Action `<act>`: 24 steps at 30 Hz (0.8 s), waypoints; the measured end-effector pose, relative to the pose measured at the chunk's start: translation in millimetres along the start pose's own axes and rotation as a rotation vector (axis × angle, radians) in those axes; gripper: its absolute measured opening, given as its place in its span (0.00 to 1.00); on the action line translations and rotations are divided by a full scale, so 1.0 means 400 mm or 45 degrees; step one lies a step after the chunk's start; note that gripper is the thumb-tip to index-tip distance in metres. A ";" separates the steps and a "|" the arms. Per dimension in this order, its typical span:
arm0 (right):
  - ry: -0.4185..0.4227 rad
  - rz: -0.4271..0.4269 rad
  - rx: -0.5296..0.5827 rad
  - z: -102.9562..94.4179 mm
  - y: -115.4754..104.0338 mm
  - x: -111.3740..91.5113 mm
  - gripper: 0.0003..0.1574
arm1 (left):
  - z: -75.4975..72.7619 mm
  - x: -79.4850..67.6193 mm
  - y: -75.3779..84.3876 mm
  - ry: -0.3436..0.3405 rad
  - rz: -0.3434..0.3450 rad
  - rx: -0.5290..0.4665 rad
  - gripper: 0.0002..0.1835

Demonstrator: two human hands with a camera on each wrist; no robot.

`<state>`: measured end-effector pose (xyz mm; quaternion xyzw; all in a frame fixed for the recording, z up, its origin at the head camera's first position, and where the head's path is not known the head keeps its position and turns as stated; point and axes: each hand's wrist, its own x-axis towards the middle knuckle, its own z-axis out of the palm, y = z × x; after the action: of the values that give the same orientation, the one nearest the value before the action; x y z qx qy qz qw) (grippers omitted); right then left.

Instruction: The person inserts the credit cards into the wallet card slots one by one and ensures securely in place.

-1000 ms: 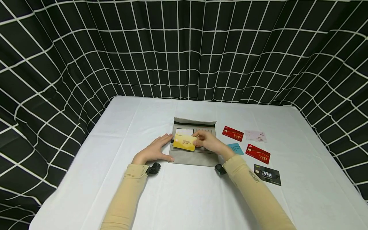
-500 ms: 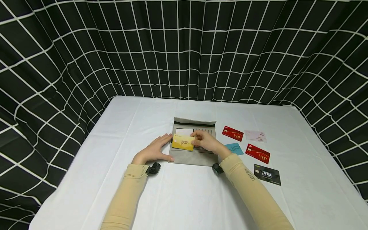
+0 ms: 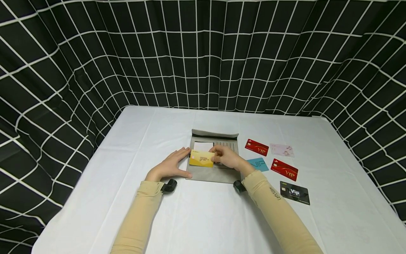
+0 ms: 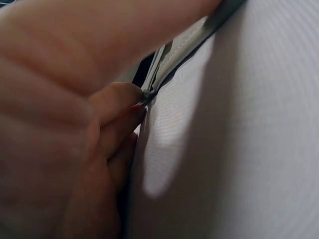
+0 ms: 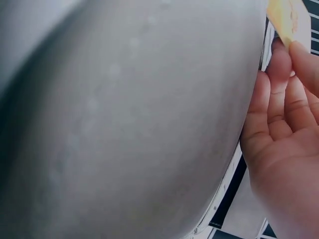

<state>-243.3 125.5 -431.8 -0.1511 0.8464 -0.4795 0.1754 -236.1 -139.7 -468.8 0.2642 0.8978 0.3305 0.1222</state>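
My right hand (image 3: 227, 157) pinches a yellow card (image 3: 199, 159) by its right end, between thumb and fingers. That card lies over the left half of an opened grey wallet (image 3: 209, 174), below a white panel (image 3: 203, 146); whether its lower edge sits in a slot is unclear. Thumb and fingers on the yellow card (image 5: 284, 17) also show in the right wrist view. My left hand (image 3: 171, 165) rests flat at the wallet's left side, fingers extended and thumb on its lower left corner. Up close, the left fingers (image 4: 117, 102) touch the wallet's edge (image 4: 182, 55).
Right of the wallet lie a blue card (image 3: 258, 164), a red VIP card (image 3: 256, 147), a pale floral card (image 3: 282, 150), another red VIP card (image 3: 284, 169) and a black VIP card (image 3: 294, 193). The table has a white cloth (image 3: 152, 130); a black gridded curtain (image 3: 203, 56) surrounds it.
My right hand has shifted slightly left with the yellow card, which is a little more level and lower than half a second ago. More of the blue card shows. The left hand stays put.
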 end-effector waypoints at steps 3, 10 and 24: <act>-0.008 -0.010 -0.016 0.001 -0.004 -0.004 0.14 | 0.000 -0.001 0.000 -0.004 0.000 0.005 0.58; -0.048 -0.061 -0.064 0.000 -0.005 -0.005 0.20 | 0.001 0.000 0.000 -0.001 0.012 0.012 0.57; -0.097 -0.147 -0.109 0.001 -0.004 0.006 0.19 | 0.003 0.003 -0.006 -0.007 0.028 0.022 0.58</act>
<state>-245.1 123.2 -431.1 -0.2252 0.8488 -0.4459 0.1731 -237.7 -140.0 -471.4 0.2760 0.8972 0.3235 0.1189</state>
